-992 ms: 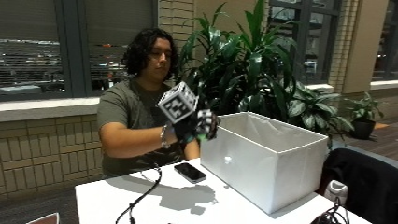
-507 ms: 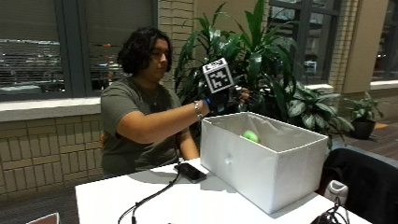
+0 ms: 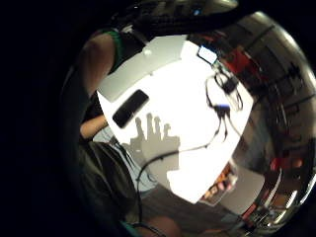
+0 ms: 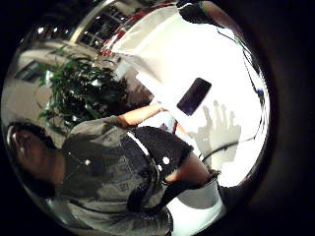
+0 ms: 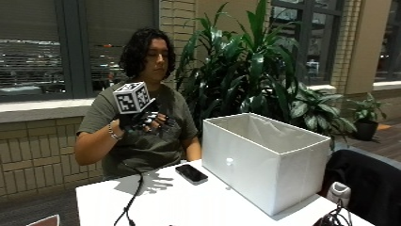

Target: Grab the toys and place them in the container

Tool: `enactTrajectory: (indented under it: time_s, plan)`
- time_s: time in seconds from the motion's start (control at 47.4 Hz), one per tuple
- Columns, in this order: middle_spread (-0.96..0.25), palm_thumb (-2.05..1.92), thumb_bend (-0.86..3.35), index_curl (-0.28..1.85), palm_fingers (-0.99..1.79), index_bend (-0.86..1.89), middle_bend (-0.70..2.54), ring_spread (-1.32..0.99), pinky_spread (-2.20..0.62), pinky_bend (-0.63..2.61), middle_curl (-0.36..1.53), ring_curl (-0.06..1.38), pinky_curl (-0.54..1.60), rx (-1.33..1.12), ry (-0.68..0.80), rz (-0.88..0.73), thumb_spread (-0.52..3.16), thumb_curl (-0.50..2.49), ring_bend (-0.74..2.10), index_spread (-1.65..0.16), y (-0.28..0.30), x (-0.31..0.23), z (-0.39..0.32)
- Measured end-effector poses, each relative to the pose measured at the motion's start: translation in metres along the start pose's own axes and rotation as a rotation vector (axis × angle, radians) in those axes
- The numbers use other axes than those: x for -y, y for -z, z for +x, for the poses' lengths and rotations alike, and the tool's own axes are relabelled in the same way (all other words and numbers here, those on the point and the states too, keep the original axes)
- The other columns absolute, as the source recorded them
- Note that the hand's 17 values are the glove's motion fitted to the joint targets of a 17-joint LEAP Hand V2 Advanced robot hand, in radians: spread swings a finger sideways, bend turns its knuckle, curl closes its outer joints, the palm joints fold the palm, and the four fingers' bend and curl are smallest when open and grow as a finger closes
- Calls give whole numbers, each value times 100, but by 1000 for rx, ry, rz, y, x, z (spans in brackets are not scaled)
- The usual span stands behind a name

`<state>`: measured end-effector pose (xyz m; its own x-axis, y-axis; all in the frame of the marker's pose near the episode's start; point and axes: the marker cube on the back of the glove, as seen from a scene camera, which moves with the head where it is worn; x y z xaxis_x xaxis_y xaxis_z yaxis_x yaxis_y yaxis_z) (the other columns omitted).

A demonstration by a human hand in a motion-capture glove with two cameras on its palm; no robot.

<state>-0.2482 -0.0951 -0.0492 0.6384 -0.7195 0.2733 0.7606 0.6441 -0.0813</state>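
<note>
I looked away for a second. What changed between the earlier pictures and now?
The gloved right hand carried a green toy over the white box, released it inside, then drew back toward the chest, empty, fingers spread. The box and the phone stayed put.

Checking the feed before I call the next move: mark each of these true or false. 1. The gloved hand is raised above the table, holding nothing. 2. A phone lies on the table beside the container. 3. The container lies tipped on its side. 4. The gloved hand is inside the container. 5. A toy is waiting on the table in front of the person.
1. True: the right hand is raised, fingers spread and empty.
2. True: the phone lies flat by the white container.
3. False: it stands upright, open at the top.
4. False: the hand is away from it, near the person's chest.
5. False: no toy shows on the table.
</note>
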Motion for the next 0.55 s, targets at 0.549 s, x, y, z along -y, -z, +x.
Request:
enactTrajectory:
  time_s: [0.549]
  plan:
    - [-12, -9, -7, 45, 8, 19, 20, -20, 2, 72, 40, 26, 32, -124, -353, -84, 100, 20, 44, -40, -47, -80, 58]
